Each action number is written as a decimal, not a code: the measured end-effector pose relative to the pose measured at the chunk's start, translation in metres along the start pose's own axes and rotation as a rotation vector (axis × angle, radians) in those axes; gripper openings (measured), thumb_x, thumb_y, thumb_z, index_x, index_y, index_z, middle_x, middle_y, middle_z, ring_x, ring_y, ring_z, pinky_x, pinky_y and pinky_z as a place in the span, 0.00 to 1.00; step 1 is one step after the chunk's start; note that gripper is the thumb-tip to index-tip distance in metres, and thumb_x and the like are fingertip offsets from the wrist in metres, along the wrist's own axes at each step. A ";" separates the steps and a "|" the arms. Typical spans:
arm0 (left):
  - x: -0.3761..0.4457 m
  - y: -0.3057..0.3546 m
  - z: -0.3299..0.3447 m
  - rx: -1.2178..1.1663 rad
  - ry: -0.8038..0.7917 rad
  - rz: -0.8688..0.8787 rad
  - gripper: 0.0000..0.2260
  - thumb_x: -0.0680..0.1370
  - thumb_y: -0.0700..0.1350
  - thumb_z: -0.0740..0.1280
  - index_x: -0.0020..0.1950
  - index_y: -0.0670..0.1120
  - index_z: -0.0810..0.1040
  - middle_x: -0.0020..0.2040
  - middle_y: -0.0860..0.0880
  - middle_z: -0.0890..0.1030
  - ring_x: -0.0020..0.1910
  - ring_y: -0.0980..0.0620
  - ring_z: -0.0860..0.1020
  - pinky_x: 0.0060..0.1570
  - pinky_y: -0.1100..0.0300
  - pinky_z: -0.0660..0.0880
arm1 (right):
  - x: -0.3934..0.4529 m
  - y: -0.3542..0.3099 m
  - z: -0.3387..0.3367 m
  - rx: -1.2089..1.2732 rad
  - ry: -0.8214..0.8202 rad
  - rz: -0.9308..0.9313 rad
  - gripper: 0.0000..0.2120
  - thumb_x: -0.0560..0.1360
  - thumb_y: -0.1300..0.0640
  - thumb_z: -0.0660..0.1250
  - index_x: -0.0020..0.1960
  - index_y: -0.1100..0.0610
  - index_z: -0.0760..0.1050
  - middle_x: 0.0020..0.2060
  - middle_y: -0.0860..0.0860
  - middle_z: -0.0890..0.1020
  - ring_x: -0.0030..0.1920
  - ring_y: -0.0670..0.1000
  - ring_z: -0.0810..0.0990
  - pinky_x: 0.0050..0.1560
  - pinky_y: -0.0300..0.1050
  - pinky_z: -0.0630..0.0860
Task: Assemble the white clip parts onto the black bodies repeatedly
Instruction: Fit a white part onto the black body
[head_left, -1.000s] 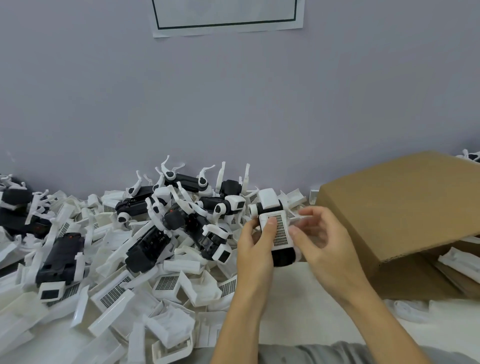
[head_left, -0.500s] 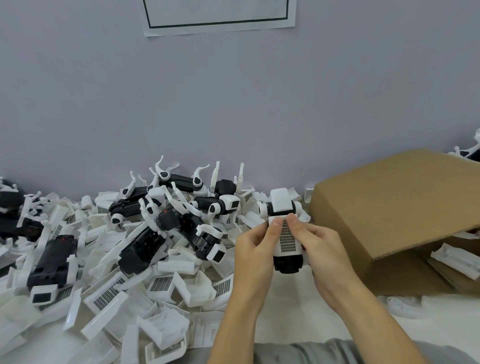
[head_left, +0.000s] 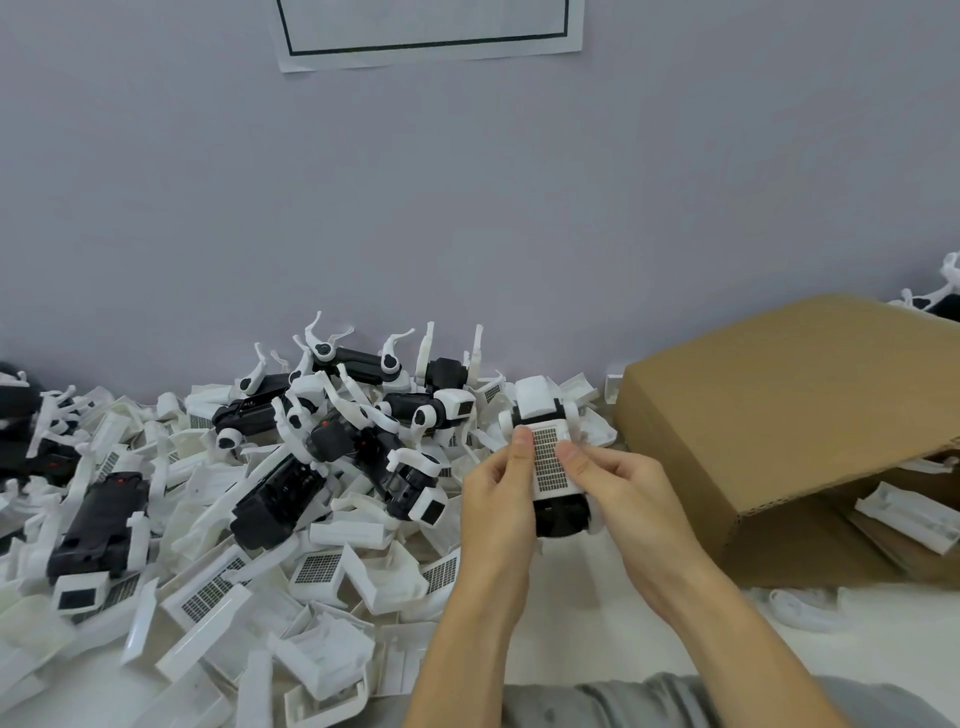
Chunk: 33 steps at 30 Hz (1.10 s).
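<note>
A black body (head_left: 560, 515) with white ends is held upright between both hands above the table. A white clip part with a dark grille (head_left: 549, 459) lies on its front face. My left hand (head_left: 497, 499) grips the body's left side, thumb pressing the clip's top left corner. My right hand (head_left: 631, 501) grips the right side, thumb on the clip's right edge. Loose white clip parts (head_left: 317, 569) cover the table to the left. Several black bodies (head_left: 278, 496) with white arms lie piled behind them.
A brown cardboard box (head_left: 789, 415) lies on its side at the right, its opening facing me with white parts (head_left: 911, 517) inside. A grey wall with a paper sheet (head_left: 426, 31) rises behind. A white strip (head_left: 795, 608) lies below the box.
My right hand has closed in from an open reach onto the body's right side. Both thumbs now press on the grille clip, which sits lower and flatter on the black body.
</note>
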<state>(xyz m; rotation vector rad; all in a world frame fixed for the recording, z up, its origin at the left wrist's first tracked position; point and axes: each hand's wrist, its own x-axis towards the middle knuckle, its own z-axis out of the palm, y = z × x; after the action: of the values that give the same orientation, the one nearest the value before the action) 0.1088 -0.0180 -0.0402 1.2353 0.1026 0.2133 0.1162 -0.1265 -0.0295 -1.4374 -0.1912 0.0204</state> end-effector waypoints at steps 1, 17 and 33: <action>0.001 0.000 -0.001 -0.049 -0.022 -0.028 0.16 0.83 0.49 0.64 0.44 0.45 0.88 0.44 0.41 0.87 0.43 0.46 0.85 0.42 0.51 0.81 | 0.000 0.001 -0.002 -0.027 -0.018 -0.014 0.10 0.81 0.55 0.67 0.50 0.55 0.87 0.45 0.51 0.88 0.49 0.49 0.87 0.48 0.41 0.80; 0.003 0.007 -0.004 -0.300 0.081 -0.042 0.15 0.77 0.52 0.69 0.49 0.41 0.87 0.51 0.39 0.86 0.50 0.42 0.86 0.50 0.49 0.83 | -0.002 0.002 0.004 -0.666 0.066 -0.270 0.20 0.72 0.42 0.74 0.62 0.43 0.77 0.53 0.38 0.82 0.55 0.40 0.79 0.57 0.44 0.78; 0.008 0.011 -0.019 -0.032 0.164 0.105 0.14 0.81 0.43 0.62 0.45 0.47 0.87 0.48 0.46 0.87 0.52 0.49 0.85 0.50 0.51 0.77 | 0.007 -0.023 -0.020 0.166 0.302 0.267 0.17 0.75 0.47 0.64 0.36 0.57 0.80 0.32 0.53 0.83 0.33 0.54 0.84 0.38 0.49 0.84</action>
<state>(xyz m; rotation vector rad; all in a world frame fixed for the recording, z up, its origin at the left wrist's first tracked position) 0.1121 0.0045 -0.0355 1.1913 0.1761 0.4063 0.1237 -0.1488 -0.0082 -1.2734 0.2463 0.0361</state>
